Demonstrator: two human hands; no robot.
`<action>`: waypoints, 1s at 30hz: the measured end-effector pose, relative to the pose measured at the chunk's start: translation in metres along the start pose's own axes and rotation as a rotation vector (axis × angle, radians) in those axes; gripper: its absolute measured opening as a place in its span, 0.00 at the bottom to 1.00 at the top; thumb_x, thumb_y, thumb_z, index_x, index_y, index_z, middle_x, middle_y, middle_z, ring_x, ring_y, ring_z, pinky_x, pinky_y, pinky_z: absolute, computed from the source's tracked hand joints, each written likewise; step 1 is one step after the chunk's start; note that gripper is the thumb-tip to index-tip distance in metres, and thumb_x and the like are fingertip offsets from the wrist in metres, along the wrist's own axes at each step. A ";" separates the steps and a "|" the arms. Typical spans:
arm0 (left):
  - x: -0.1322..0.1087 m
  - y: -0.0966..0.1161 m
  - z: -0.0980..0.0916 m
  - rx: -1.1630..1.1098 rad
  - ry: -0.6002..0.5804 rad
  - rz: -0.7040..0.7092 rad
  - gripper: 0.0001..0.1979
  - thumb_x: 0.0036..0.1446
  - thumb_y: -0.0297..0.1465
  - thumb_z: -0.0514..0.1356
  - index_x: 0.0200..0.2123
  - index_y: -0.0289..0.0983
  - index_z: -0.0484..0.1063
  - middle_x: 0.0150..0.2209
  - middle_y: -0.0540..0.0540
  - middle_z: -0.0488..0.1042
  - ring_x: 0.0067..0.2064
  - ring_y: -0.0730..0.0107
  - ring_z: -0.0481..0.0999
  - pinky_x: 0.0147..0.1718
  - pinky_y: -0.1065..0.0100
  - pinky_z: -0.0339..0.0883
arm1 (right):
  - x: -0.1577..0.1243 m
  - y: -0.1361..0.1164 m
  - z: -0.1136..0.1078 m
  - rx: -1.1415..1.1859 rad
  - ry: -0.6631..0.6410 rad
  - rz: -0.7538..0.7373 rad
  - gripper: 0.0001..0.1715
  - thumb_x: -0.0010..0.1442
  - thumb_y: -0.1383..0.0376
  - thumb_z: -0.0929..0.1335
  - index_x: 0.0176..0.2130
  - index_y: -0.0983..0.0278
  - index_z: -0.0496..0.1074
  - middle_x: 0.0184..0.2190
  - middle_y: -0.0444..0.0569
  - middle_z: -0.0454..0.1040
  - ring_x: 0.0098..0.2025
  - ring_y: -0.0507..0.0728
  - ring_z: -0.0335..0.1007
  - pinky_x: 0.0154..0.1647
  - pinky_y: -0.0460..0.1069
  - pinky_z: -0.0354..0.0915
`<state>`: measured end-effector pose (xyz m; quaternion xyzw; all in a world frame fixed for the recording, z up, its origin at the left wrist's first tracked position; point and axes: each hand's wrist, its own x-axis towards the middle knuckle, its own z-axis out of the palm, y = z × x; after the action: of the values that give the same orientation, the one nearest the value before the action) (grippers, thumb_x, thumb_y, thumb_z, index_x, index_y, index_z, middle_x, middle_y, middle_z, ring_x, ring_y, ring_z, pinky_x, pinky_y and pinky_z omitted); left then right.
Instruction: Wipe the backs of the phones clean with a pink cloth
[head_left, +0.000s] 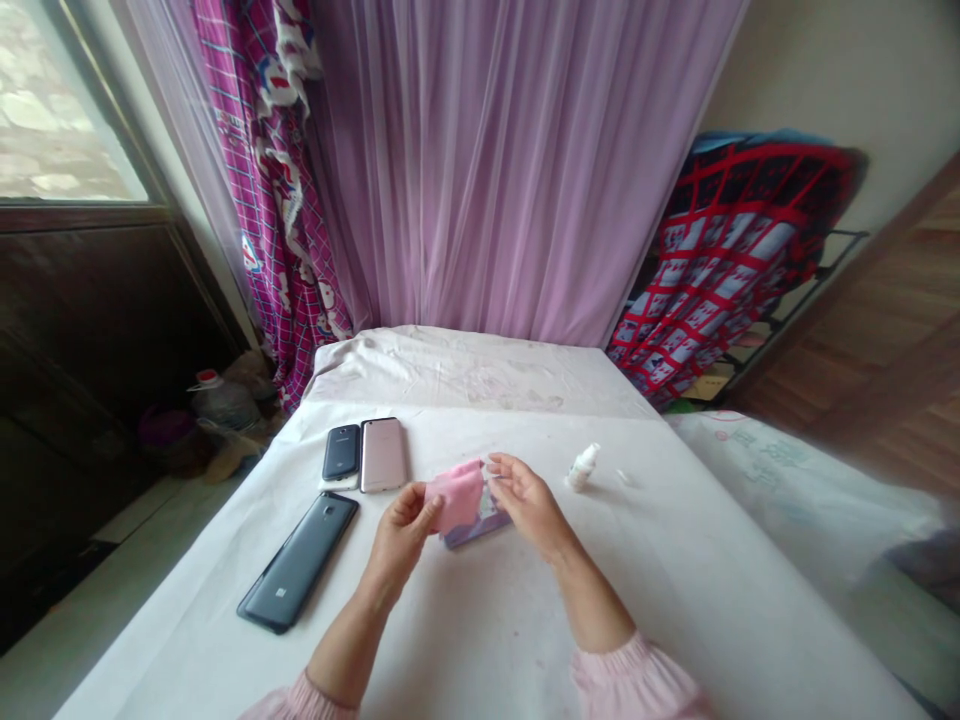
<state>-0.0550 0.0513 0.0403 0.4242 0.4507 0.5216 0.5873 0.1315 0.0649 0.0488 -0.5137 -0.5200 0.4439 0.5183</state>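
Observation:
A pink cloth is pinched between the thumb and fingers of my left hand, raised over the table. At the cloth's right edge is my right hand, its fingers stretched out and parted; whether they touch the cloth is unclear. Under the cloth and hands lies a purple patterned phone or phone case, partly hidden. To the right of my right hand stands a small white bottle with a narrow nozzle, and a small clear cap lies beside it.
Left on the white-covered table are a large dark phone, a small dark phone on a white one, and a rose-gold phone. Purple curtains hang behind. A checked red cloth hangs right.

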 end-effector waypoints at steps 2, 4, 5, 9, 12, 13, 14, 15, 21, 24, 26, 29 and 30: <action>-0.003 0.004 0.001 -0.023 -0.001 0.010 0.24 0.40 0.50 0.69 0.27 0.37 0.68 0.24 0.54 0.69 0.26 0.76 0.67 0.27 0.73 0.63 | -0.007 -0.005 0.001 -0.178 0.033 -0.162 0.17 0.51 0.61 0.70 0.43 0.60 0.73 0.45 0.51 0.73 0.41 0.56 0.71 0.33 0.47 0.67; -0.007 0.009 0.004 -0.045 -0.014 0.012 0.22 0.42 0.49 0.69 0.27 0.37 0.67 0.27 0.53 0.71 0.28 0.76 0.68 0.30 0.73 0.64 | -0.018 -0.012 0.006 -0.357 0.012 -0.304 0.11 0.51 0.67 0.68 0.38 0.60 0.74 0.43 0.50 0.72 0.42 0.56 0.70 0.34 0.47 0.66; -0.009 0.010 0.005 -0.060 -0.025 0.009 0.21 0.43 0.48 0.69 0.28 0.37 0.68 0.29 0.53 0.71 0.29 0.75 0.69 0.31 0.73 0.65 | -0.023 -0.015 0.009 -0.430 -0.027 -0.358 0.12 0.50 0.69 0.69 0.37 0.60 0.73 0.41 0.49 0.71 0.42 0.56 0.69 0.37 0.48 0.67; -0.014 0.012 0.007 -0.129 -0.068 -0.033 0.19 0.46 0.46 0.68 0.33 0.38 0.71 0.33 0.51 0.73 0.32 0.74 0.70 0.35 0.70 0.67 | -0.036 -0.021 0.022 -0.628 -0.075 -0.524 0.12 0.50 0.71 0.71 0.37 0.60 0.72 0.38 0.48 0.72 0.42 0.57 0.68 0.44 0.51 0.65; -0.015 0.012 0.007 -0.176 -0.072 -0.079 0.20 0.47 0.46 0.68 0.37 0.39 0.72 0.35 0.50 0.74 0.34 0.72 0.71 0.38 0.69 0.68 | -0.035 -0.018 0.026 -0.729 -0.074 -0.617 0.08 0.53 0.71 0.70 0.35 0.59 0.74 0.35 0.47 0.72 0.40 0.56 0.68 0.42 0.50 0.63; -0.015 0.012 0.008 -0.192 -0.070 -0.097 0.20 0.47 0.46 0.68 0.38 0.39 0.73 0.35 0.50 0.75 0.34 0.72 0.71 0.37 0.69 0.68 | -0.033 -0.016 0.026 -0.749 -0.073 -0.636 0.07 0.55 0.71 0.68 0.34 0.59 0.74 0.34 0.47 0.72 0.39 0.56 0.67 0.41 0.50 0.62; -0.015 0.013 0.008 -0.206 -0.065 -0.113 0.20 0.46 0.46 0.68 0.38 0.39 0.73 0.35 0.50 0.75 0.34 0.72 0.72 0.36 0.69 0.68 | -0.032 -0.014 0.026 -0.756 -0.070 -0.645 0.08 0.56 0.72 0.67 0.32 0.59 0.74 0.32 0.46 0.72 0.38 0.55 0.67 0.41 0.49 0.62; -0.015 0.013 0.008 -0.220 -0.061 -0.127 0.21 0.46 0.46 0.69 0.38 0.38 0.73 0.34 0.50 0.75 0.33 0.72 0.72 0.36 0.69 0.68 | -0.031 -0.013 0.026 -0.750 -0.065 -0.646 0.09 0.57 0.72 0.66 0.31 0.59 0.73 0.31 0.46 0.72 0.37 0.55 0.67 0.40 0.49 0.62; -0.018 0.016 0.011 -0.257 -0.116 -0.175 0.25 0.47 0.49 0.67 0.43 0.38 0.75 0.38 0.45 0.78 0.39 0.65 0.76 0.38 0.68 0.68 | -0.033 -0.014 0.029 -0.678 -0.040 -0.538 0.11 0.56 0.66 0.69 0.41 0.61 0.70 0.37 0.48 0.75 0.39 0.56 0.70 0.41 0.49 0.63; -0.019 0.017 0.012 -0.247 -0.148 -0.167 0.27 0.48 0.51 0.65 0.45 0.37 0.74 0.43 0.43 0.78 0.42 0.62 0.77 0.42 0.66 0.68 | -0.034 -0.018 0.031 -0.689 -0.032 -0.526 0.07 0.57 0.64 0.68 0.39 0.61 0.72 0.35 0.49 0.77 0.39 0.57 0.71 0.41 0.50 0.63; -0.019 0.018 0.013 -0.235 -0.146 -0.172 0.29 0.48 0.52 0.64 0.46 0.37 0.74 0.46 0.41 0.76 0.44 0.60 0.76 0.43 0.64 0.68 | -0.033 -0.020 0.030 -0.618 -0.038 -0.513 0.09 0.62 0.65 0.64 0.36 0.61 0.74 0.33 0.49 0.77 0.38 0.57 0.72 0.41 0.49 0.63; -0.017 0.018 0.013 -0.193 -0.107 -0.188 0.27 0.47 0.50 0.66 0.45 0.37 0.73 0.46 0.41 0.75 0.44 0.62 0.76 0.43 0.64 0.68 | -0.029 -0.021 0.026 -0.427 -0.091 -0.411 0.16 0.64 0.63 0.61 0.31 0.61 0.76 0.30 0.48 0.77 0.32 0.55 0.71 0.37 0.47 0.62; -0.016 0.018 0.014 -0.170 -0.091 -0.192 0.27 0.47 0.50 0.66 0.43 0.37 0.72 0.45 0.42 0.76 0.42 0.63 0.77 0.42 0.64 0.68 | -0.028 -0.020 0.025 -0.362 -0.109 -0.360 0.17 0.63 0.62 0.62 0.28 0.61 0.76 0.27 0.46 0.76 0.30 0.54 0.69 0.34 0.47 0.62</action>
<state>-0.0465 0.0369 0.0625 0.3511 0.4164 0.4793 0.6882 0.1034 0.0370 0.0649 -0.4725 -0.7011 0.2712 0.4600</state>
